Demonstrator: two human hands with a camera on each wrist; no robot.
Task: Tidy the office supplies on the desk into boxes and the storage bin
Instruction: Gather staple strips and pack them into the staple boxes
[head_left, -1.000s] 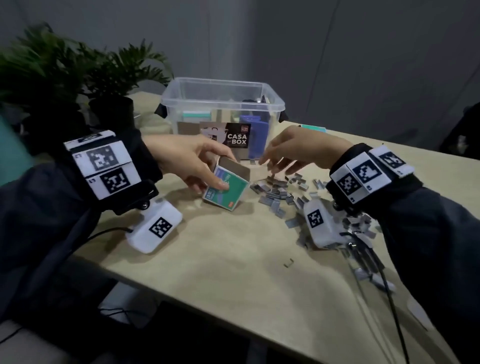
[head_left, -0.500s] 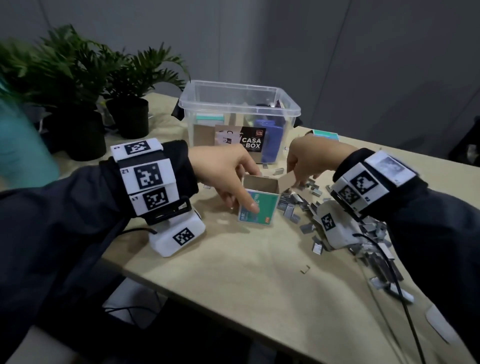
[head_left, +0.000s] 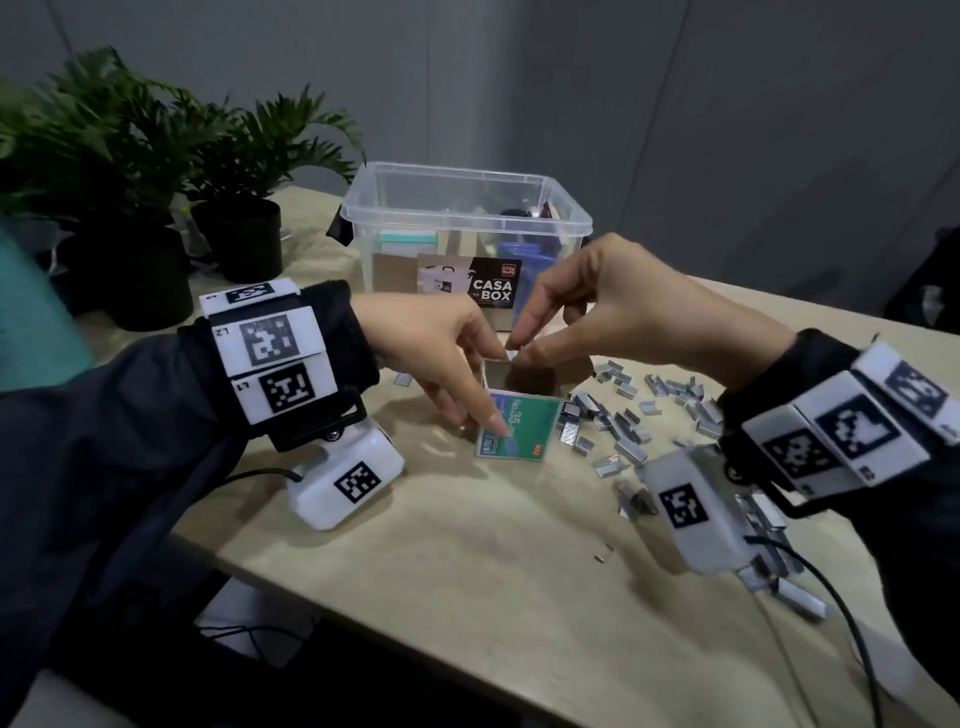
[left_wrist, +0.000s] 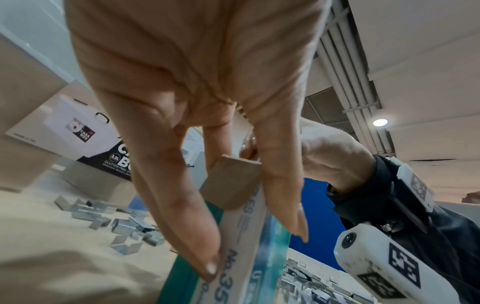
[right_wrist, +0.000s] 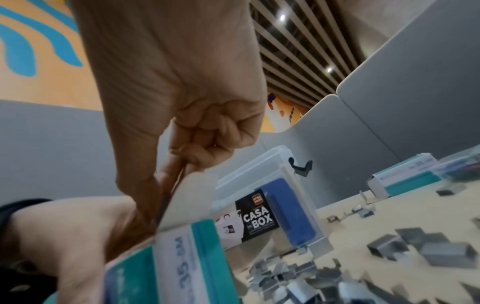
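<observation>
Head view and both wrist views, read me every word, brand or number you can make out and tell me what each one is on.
"CASA BOX": black label on the clear storage bin.
"CASA WARE": small red badge on that label, barely legible.
"No.35": green staple box that the left hand holds; the rest is blurred.
"L2", "L1": left wristband.
"CLUTTER-FREE": label's small print in the left wrist view, the rest unreadable.

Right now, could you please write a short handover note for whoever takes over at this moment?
Left hand holds the green staple box upright on the desk, open end up.
Right hand pinches a small strip of staples over the box mouth.
Loose staples lie scattered right of the box; a second staple box lies farther back.
Storage bin behind already holds supplies.
Left: box the remaining staples, close it, bin it.
</observation>
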